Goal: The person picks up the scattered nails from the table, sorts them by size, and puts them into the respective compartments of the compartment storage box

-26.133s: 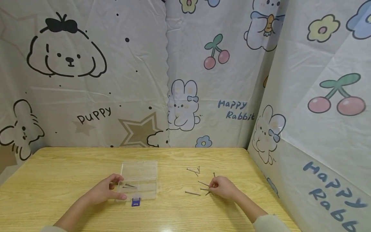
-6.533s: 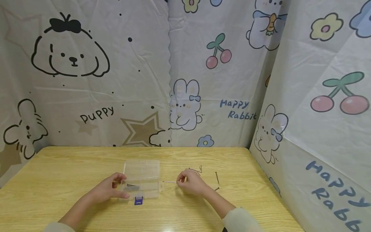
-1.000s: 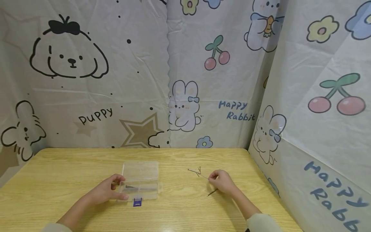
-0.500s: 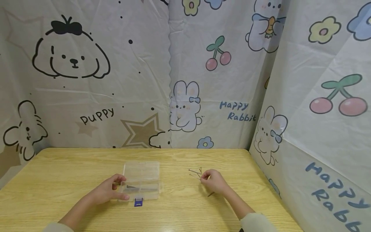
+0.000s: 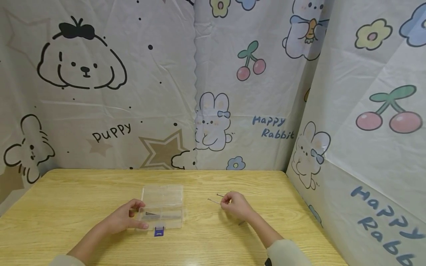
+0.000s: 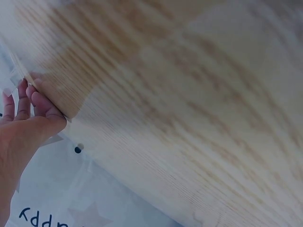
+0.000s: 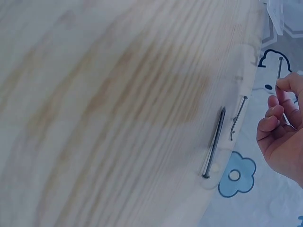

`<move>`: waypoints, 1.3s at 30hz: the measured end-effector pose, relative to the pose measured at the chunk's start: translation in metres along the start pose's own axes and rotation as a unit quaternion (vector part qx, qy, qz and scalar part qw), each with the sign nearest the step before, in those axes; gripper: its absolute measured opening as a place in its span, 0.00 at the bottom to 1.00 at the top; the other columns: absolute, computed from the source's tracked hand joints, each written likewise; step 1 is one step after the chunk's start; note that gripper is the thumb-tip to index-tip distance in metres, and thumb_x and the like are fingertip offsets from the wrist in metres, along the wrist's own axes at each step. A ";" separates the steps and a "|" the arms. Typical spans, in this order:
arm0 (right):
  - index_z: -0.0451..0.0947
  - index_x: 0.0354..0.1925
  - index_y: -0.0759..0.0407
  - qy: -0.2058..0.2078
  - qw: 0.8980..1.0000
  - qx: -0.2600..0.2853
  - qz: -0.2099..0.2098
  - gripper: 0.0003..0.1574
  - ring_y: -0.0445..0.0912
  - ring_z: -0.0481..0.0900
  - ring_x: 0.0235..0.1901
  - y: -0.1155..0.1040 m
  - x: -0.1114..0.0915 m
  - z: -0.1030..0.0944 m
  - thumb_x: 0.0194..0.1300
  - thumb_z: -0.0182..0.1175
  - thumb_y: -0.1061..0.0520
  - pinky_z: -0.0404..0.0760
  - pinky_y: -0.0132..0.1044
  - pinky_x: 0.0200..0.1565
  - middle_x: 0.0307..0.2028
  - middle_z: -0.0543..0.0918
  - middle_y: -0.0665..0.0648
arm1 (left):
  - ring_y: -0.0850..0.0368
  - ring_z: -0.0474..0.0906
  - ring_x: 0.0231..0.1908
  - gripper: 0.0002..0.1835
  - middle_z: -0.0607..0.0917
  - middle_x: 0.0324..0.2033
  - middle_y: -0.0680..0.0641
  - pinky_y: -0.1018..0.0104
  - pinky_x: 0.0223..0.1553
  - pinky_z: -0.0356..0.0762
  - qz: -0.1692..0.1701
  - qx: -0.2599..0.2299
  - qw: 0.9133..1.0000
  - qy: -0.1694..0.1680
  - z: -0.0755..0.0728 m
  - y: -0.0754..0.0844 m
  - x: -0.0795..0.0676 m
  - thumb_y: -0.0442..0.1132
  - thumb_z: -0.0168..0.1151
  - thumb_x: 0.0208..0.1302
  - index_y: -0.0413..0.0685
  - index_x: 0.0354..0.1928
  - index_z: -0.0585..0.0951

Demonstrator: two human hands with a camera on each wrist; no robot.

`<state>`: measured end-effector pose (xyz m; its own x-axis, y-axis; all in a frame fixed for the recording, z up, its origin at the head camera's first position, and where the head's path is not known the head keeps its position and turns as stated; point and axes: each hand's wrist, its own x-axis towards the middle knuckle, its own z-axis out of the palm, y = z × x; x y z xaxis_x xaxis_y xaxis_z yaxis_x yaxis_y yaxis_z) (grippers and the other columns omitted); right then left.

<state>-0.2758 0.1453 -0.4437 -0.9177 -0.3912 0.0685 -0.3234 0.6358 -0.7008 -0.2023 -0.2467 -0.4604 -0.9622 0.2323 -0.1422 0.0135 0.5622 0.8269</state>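
Observation:
A clear plastic compartment box (image 5: 171, 222) with a blue latch (image 5: 159, 232) stands with its lid (image 5: 162, 194) laid back. Dark nails (image 5: 151, 213) lie in its left compartment. My left hand (image 5: 120, 218) grips the box's left end, thumb at the front and fingers behind; in the left wrist view the box is mostly hidden. Between thumb and fingertips my right hand (image 5: 237, 205) pinches a nail (image 5: 213, 201) by one end, its head pointing left toward the box. In the right wrist view this nail (image 7: 280, 68) sticks up from the fingertips.
Loose nails lie on the wooden table (image 5: 206, 244): one nail (image 5: 220, 195) partly behind the right hand, another nail (image 5: 242, 222) partly under the right forearm. The right wrist view shows a dark nail (image 7: 214, 142) and thinner ones beyond. Patterned cloth (image 5: 159, 92) hangs behind and at right.
Over the last second my right hand has carried the nail leftward, toward the box. Compared with the earliest frame, fewer nails lie on the table. My left hand keeps its place on the box.

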 end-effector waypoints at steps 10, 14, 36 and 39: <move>0.79 0.33 0.60 -0.024 1.000 0.002 -0.005 0.05 0.40 0.66 0.23 -0.017 0.007 0.013 0.59 0.58 0.60 0.67 0.27 0.23 0.30 0.76 0.52 | 0.41 0.68 0.55 0.39 0.72 0.54 0.39 0.44 0.57 0.68 0.021 0.010 1.000 -0.007 -0.001 -0.001 0.000 0.48 0.72 0.49 0.37 0.58 0.66; 0.80 0.32 0.60 -0.026 1.000 0.002 -0.015 0.05 0.38 0.65 0.20 -0.023 0.011 0.018 0.58 0.59 0.60 0.65 0.25 0.20 0.30 0.76 0.52 | 0.42 0.68 0.54 0.39 0.72 0.55 0.39 0.45 0.56 0.68 0.018 0.012 1.000 -0.006 -0.001 0.000 0.000 0.48 0.73 0.49 0.37 0.58 0.66; 0.81 0.29 0.61 -0.061 0.996 -0.002 -0.064 0.05 0.36 0.64 0.19 -0.048 0.026 0.049 0.57 0.58 0.63 0.66 0.25 0.22 0.27 0.77 0.49 | 0.38 0.68 0.56 0.40 0.71 0.56 0.37 0.43 0.57 0.67 0.000 0.007 1.000 -0.001 -0.001 -0.001 0.000 0.49 0.74 0.47 0.37 0.58 0.66; 0.81 0.29 0.61 -0.066 0.996 0.000 -0.064 0.04 0.35 0.64 0.18 -0.053 0.028 0.054 0.57 0.58 0.63 0.66 0.24 0.22 0.27 0.77 0.49 | 0.38 0.67 0.56 0.40 0.71 0.56 0.37 0.43 0.58 0.67 0.001 0.003 1.000 -0.002 -0.001 -0.001 0.000 0.48 0.73 0.47 0.37 0.59 0.66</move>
<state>-0.2724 0.0646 -0.4428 -0.8306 -0.5531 0.0642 -0.4361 0.5745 -0.6926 -0.2025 -0.2481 -0.4606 -0.9610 0.2368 -0.1430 0.0170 0.5663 0.8240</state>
